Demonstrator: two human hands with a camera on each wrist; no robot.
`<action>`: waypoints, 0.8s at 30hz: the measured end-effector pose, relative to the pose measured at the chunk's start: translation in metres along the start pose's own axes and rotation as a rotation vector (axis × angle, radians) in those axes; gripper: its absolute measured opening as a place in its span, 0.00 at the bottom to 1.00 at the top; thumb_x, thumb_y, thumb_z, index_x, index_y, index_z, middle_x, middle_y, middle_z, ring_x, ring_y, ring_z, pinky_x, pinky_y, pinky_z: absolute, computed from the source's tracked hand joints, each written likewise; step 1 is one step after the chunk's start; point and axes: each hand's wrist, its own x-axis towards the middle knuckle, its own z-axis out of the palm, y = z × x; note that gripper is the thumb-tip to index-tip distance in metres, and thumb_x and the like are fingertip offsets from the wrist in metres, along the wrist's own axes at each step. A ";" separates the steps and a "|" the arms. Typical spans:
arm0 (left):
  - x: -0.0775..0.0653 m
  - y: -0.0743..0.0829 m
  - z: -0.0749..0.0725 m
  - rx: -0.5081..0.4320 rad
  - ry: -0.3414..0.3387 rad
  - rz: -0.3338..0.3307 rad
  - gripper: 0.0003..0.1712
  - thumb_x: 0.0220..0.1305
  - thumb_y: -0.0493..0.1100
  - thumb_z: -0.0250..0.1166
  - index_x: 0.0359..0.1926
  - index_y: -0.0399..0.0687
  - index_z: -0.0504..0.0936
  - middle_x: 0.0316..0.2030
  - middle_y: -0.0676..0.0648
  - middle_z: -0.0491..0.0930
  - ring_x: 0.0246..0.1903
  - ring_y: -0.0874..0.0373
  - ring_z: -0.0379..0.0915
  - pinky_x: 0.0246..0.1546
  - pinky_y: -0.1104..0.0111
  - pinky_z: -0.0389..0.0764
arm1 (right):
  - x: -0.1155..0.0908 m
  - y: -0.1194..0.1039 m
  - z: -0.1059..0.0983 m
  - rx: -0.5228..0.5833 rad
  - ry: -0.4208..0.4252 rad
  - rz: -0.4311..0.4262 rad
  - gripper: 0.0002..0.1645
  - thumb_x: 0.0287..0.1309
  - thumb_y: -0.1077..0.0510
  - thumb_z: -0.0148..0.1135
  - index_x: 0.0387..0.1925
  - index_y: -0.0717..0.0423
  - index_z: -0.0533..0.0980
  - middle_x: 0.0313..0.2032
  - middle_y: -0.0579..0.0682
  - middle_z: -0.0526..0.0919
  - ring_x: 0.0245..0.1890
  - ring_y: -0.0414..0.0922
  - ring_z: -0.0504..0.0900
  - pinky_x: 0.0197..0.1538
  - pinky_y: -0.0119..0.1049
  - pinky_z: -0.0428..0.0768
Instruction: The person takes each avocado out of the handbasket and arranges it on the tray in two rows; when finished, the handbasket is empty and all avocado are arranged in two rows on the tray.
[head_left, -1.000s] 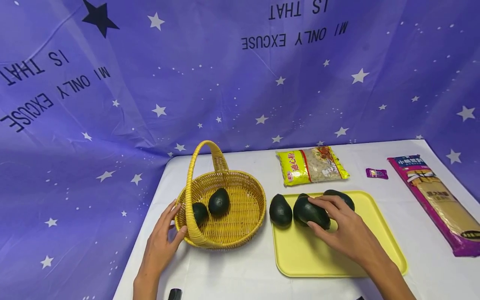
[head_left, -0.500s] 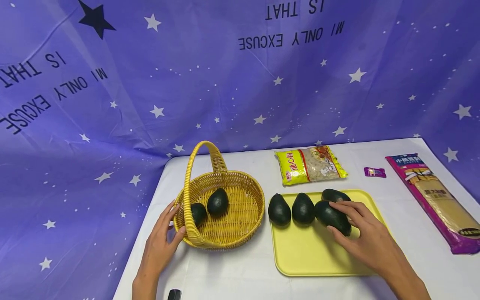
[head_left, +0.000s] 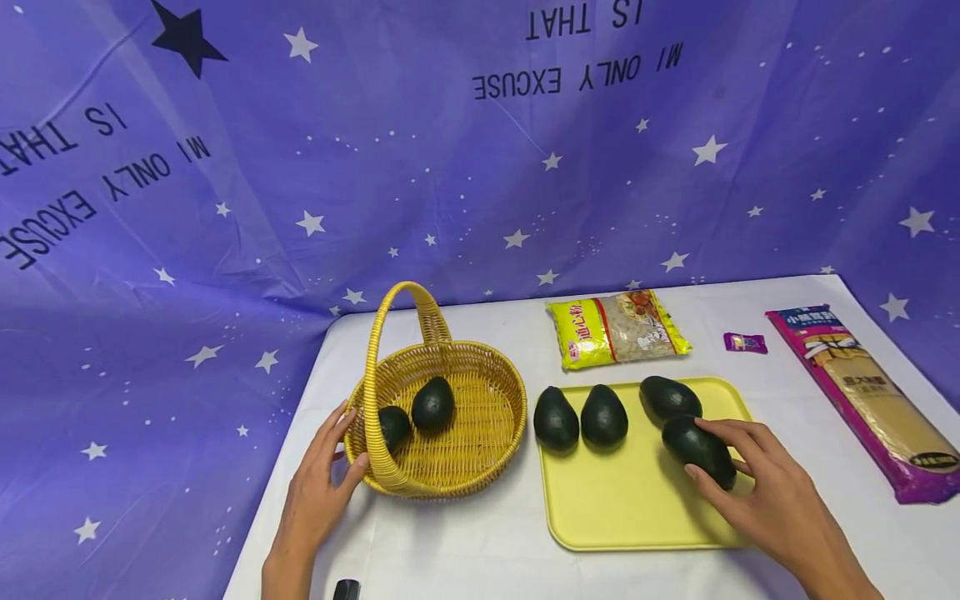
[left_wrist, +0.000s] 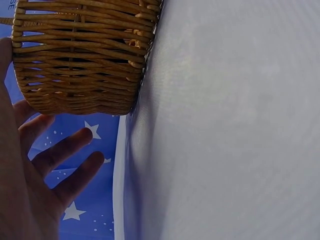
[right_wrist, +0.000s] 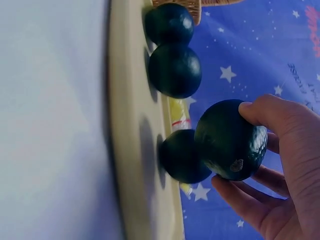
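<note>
My right hand (head_left: 776,496) pinches a dark green avocado (head_left: 699,452) between thumb and fingers, raised over the right part of the yellow tray (head_left: 600,517). In the right wrist view the held avocado (right_wrist: 227,137) shows a small pale scar, with a gap between it and the tray. Three more avocados lie on the tray: a left one (head_left: 557,421), one beside it (head_left: 604,418) and one at the back (head_left: 670,400). My left hand (head_left: 318,492) rests against the left side of the yellow wicker basket (head_left: 480,479), fingers loosely extended. Inside are two avocados (head_left: 433,406), one partly behind the handle.
A yellow pasta bag (head_left: 618,331) lies behind the tray. Farther right are a small purple packet (head_left: 745,342) and a long purple noodle pack (head_left: 862,400). A black object (head_left: 347,590) sits at the front edge. A starry purple cloth (head_left: 450,167) hangs behind the white table.
My right hand has carried the avocado rightward, from above the tray's left avocados to its right part, uncovering the second and back avocados. The left hand has stayed at the basket.
</note>
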 end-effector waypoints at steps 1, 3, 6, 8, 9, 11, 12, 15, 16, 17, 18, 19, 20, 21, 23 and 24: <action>0.000 0.000 0.000 -0.002 0.001 0.001 0.41 0.74 0.46 0.70 0.83 0.65 0.66 0.83 0.55 0.61 0.70 0.58 0.70 0.56 0.79 0.78 | -0.002 0.002 0.000 -0.013 -0.004 0.012 0.45 0.36 0.61 0.91 0.62 0.49 0.84 0.52 0.50 0.81 0.52 0.34 0.77 0.49 0.04 0.69; 0.000 0.000 0.000 -0.004 0.003 0.011 0.41 0.74 0.46 0.70 0.83 0.63 0.66 0.83 0.54 0.61 0.70 0.58 0.70 0.57 0.80 0.78 | -0.007 0.006 -0.002 -0.030 -0.012 0.039 0.45 0.36 0.60 0.91 0.62 0.51 0.83 0.51 0.52 0.81 0.51 0.44 0.80 0.48 0.03 0.67; 0.001 0.000 0.000 -0.003 0.003 0.019 0.41 0.74 0.45 0.70 0.83 0.62 0.66 0.83 0.53 0.61 0.71 0.59 0.69 0.57 0.80 0.78 | -0.014 0.011 -0.005 -0.046 -0.019 0.077 0.44 0.37 0.61 0.90 0.61 0.53 0.83 0.51 0.55 0.81 0.48 0.56 0.80 0.47 0.02 0.66; 0.001 0.000 0.000 -0.001 0.003 0.017 0.41 0.74 0.46 0.70 0.83 0.62 0.66 0.83 0.55 0.61 0.71 0.59 0.69 0.57 0.80 0.79 | -0.018 0.015 -0.006 -0.056 -0.025 0.102 0.43 0.39 0.60 0.90 0.61 0.54 0.83 0.51 0.57 0.80 0.48 0.58 0.81 0.46 0.01 0.64; 0.001 0.000 0.000 0.000 0.003 0.013 0.40 0.74 0.46 0.70 0.83 0.63 0.66 0.83 0.55 0.60 0.71 0.59 0.69 0.57 0.80 0.78 | -0.020 0.017 -0.007 -0.063 -0.024 0.113 0.42 0.39 0.60 0.90 0.60 0.54 0.83 0.51 0.57 0.80 0.47 0.59 0.81 0.46 0.01 0.63; 0.001 0.000 0.000 -0.003 0.004 0.006 0.40 0.74 0.46 0.70 0.82 0.64 0.67 0.83 0.56 0.61 0.70 0.58 0.70 0.57 0.80 0.78 | -0.024 0.021 -0.009 -0.080 -0.020 0.124 0.42 0.39 0.59 0.89 0.60 0.54 0.82 0.50 0.58 0.80 0.46 0.61 0.82 0.47 0.03 0.62; 0.001 0.000 0.000 -0.003 0.003 0.002 0.40 0.74 0.46 0.70 0.82 0.64 0.67 0.83 0.57 0.60 0.70 0.58 0.70 0.57 0.81 0.78 | -0.026 0.023 -0.010 -0.086 -0.020 0.134 0.42 0.39 0.58 0.90 0.60 0.54 0.82 0.50 0.58 0.80 0.46 0.61 0.82 0.46 0.04 0.61; 0.000 0.000 0.000 -0.004 0.001 0.000 0.40 0.74 0.46 0.70 0.82 0.64 0.67 0.83 0.56 0.61 0.70 0.57 0.70 0.57 0.81 0.78 | -0.032 0.027 -0.013 -0.096 -0.010 0.155 0.41 0.39 0.58 0.90 0.59 0.53 0.82 0.50 0.58 0.81 0.44 0.59 0.82 0.45 0.07 0.60; 0.000 0.000 0.000 -0.003 0.002 0.003 0.40 0.74 0.46 0.70 0.82 0.63 0.67 0.83 0.55 0.61 0.70 0.57 0.70 0.57 0.81 0.78 | -0.033 0.029 -0.014 -0.095 -0.008 0.162 0.41 0.39 0.58 0.90 0.59 0.53 0.82 0.49 0.57 0.80 0.44 0.58 0.81 0.45 0.06 0.61; 0.000 -0.001 0.000 -0.001 0.002 0.001 0.40 0.74 0.46 0.70 0.82 0.63 0.67 0.83 0.56 0.61 0.70 0.57 0.71 0.57 0.80 0.78 | -0.034 0.029 -0.015 -0.099 -0.012 0.176 0.41 0.40 0.57 0.90 0.59 0.52 0.82 0.50 0.57 0.80 0.44 0.57 0.81 0.43 0.04 0.62; 0.000 -0.001 0.000 0.000 0.001 0.000 0.40 0.74 0.46 0.70 0.82 0.63 0.67 0.83 0.56 0.61 0.69 0.57 0.71 0.57 0.81 0.78 | -0.035 0.031 -0.016 -0.095 -0.005 0.177 0.40 0.39 0.57 0.90 0.58 0.53 0.82 0.49 0.57 0.80 0.45 0.50 0.81 0.41 0.04 0.64; -0.001 -0.001 0.000 0.000 0.003 0.003 0.40 0.74 0.45 0.70 0.83 0.63 0.67 0.83 0.56 0.60 0.68 0.57 0.72 0.57 0.81 0.78 | -0.036 0.032 -0.017 -0.096 0.000 0.181 0.40 0.39 0.58 0.90 0.58 0.53 0.82 0.49 0.57 0.80 0.45 0.44 0.79 0.40 0.03 0.65; -0.001 -0.002 0.001 0.000 0.003 0.002 0.40 0.74 0.45 0.70 0.83 0.63 0.67 0.83 0.57 0.60 0.68 0.58 0.72 0.57 0.81 0.78 | -0.037 0.032 -0.017 -0.099 0.000 0.191 0.40 0.40 0.58 0.90 0.58 0.54 0.82 0.49 0.58 0.80 0.45 0.44 0.80 0.39 0.02 0.65; -0.001 -0.002 0.001 -0.001 0.004 0.000 0.40 0.74 0.45 0.70 0.83 0.63 0.67 0.83 0.57 0.60 0.68 0.58 0.72 0.57 0.81 0.77 | -0.037 0.033 -0.018 -0.101 0.000 0.200 0.40 0.40 0.58 0.90 0.58 0.55 0.82 0.50 0.59 0.79 0.46 0.45 0.80 0.38 0.02 0.65; -0.001 -0.001 0.001 -0.004 0.006 -0.004 0.40 0.74 0.45 0.70 0.82 0.64 0.67 0.83 0.58 0.60 0.66 0.59 0.73 0.56 0.82 0.77 | -0.039 0.034 -0.020 -0.113 -0.011 0.226 0.40 0.42 0.58 0.89 0.59 0.57 0.81 0.51 0.63 0.78 0.48 0.49 0.81 0.37 0.01 0.63; 0.000 -0.001 0.000 -0.008 0.008 -0.003 0.40 0.74 0.45 0.70 0.82 0.63 0.67 0.83 0.58 0.60 0.65 0.59 0.74 0.56 0.82 0.77 | -0.039 0.035 -0.021 -0.121 -0.015 0.242 0.40 0.43 0.57 0.89 0.60 0.58 0.81 0.52 0.64 0.78 0.49 0.50 0.81 0.36 0.01 0.62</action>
